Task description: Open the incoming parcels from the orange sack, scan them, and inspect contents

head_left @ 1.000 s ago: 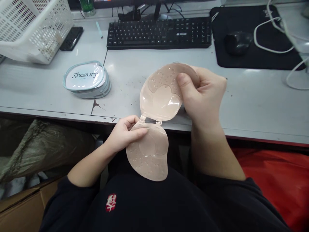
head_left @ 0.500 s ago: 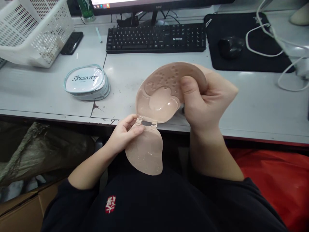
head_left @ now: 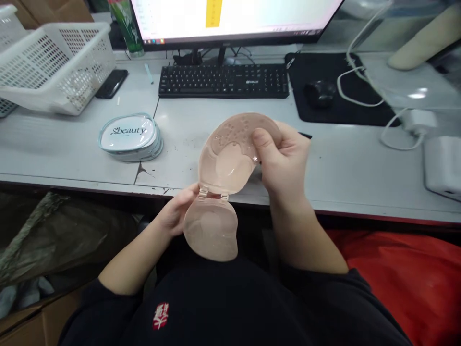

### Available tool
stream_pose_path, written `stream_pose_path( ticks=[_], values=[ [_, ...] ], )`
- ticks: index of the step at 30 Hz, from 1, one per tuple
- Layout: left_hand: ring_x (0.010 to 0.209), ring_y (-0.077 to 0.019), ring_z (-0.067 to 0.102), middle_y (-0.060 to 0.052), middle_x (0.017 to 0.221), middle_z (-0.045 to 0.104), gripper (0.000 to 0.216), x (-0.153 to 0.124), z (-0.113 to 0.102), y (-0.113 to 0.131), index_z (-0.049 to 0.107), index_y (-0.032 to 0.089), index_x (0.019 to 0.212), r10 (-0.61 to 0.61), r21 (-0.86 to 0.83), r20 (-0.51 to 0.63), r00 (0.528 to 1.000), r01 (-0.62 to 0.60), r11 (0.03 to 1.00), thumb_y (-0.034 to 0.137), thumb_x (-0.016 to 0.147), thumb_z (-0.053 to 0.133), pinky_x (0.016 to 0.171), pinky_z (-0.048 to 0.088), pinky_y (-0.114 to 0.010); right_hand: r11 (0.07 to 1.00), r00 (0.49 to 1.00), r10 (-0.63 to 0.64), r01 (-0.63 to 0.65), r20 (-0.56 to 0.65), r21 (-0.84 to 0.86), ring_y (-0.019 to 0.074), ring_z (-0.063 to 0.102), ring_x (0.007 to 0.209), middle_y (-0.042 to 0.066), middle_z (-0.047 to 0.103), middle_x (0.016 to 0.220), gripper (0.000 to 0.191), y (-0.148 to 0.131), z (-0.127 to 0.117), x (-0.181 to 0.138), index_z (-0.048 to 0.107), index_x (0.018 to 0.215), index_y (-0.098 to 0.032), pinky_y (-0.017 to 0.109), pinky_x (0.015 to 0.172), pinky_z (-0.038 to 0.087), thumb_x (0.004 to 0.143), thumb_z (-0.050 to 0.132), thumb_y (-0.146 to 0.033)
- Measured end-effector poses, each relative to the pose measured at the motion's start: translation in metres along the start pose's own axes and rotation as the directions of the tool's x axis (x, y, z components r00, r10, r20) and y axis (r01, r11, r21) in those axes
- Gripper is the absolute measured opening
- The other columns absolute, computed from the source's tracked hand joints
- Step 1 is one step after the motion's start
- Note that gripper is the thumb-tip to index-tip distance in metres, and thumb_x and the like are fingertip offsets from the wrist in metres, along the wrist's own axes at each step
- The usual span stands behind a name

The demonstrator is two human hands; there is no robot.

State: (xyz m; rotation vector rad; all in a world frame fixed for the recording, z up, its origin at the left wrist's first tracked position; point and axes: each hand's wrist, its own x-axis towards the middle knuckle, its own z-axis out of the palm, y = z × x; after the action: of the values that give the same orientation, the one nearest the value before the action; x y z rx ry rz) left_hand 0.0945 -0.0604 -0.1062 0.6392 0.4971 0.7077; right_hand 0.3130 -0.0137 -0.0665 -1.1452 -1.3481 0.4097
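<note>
I hold a beige silicone adhesive bra with two cups joined by a small clasp (head_left: 213, 193). My right hand (head_left: 284, 161) grips the upper cup (head_left: 226, 156) over the desk edge, thumb pressed on its inner face. My left hand (head_left: 176, 214) holds the lower cup (head_left: 211, 234) from behind, above my lap, fingers mostly hidden by the cup. A stack of oval clear cases labelled "beauty" (head_left: 130, 135) lies on the desk to the left.
White plastic basket (head_left: 54, 67) at the back left, a black phone (head_left: 111, 83) beside it. Black keyboard (head_left: 223, 80), monitor (head_left: 234, 19), mouse (head_left: 319, 92) on a black mat, white cables and a white adapter (head_left: 418, 120) to the right. Red material (head_left: 396, 274) under the desk edge.
The view has tilted up, showing the monitor. The lower cup has turned more edge-on and my left thumb has slipped behind it. Both hands keep their hold.
</note>
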Motion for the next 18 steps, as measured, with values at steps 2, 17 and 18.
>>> stream_pose_path(
  ticks=[2,17,18],
  values=[
    [0.119,-0.0389,0.068,-0.014,0.129,0.072,0.07,-0.001,0.002,-0.003,0.072,0.023,0.118,-0.071,-0.154,0.154,0.986,0.095,0.984,0.078,0.074,0.07,0.096,0.057,-0.05,0.985,0.994,0.11,-0.108,-0.007,0.133,0.0282,0.073,0.107,0.005,0.076,0.102,0.046,0.005,0.003,0.001,0.074,0.116,-0.025,0.046,0.086,0.063,0.096,0.06,-0.064],
    [0.144,-0.0602,0.039,-0.019,0.161,0.043,0.11,0.002,0.005,-0.007,0.051,0.028,0.147,0.026,-0.223,0.12,0.992,0.002,0.975,0.103,0.067,0.042,0.099,0.04,-0.088,0.668,0.884,0.447,-0.432,0.136,0.606,0.0262,0.062,0.131,0.007,0.073,0.126,0.038,0.019,-0.002,-0.001,0.069,0.113,-0.025,0.044,0.101,0.06,0.093,0.062,-0.056],
    [0.144,-0.0601,0.039,-0.019,0.163,0.041,0.111,0.001,0.008,-0.008,0.051,0.029,0.147,0.018,-0.23,0.137,0.99,0.014,0.973,0.104,0.067,0.041,0.099,0.04,-0.087,0.672,0.889,0.441,-0.418,0.124,0.611,0.0262,0.062,0.132,0.007,0.073,0.127,0.039,0.019,-0.002,-0.001,0.069,0.114,-0.025,0.044,0.102,0.059,0.093,0.062,-0.056]
  ],
)
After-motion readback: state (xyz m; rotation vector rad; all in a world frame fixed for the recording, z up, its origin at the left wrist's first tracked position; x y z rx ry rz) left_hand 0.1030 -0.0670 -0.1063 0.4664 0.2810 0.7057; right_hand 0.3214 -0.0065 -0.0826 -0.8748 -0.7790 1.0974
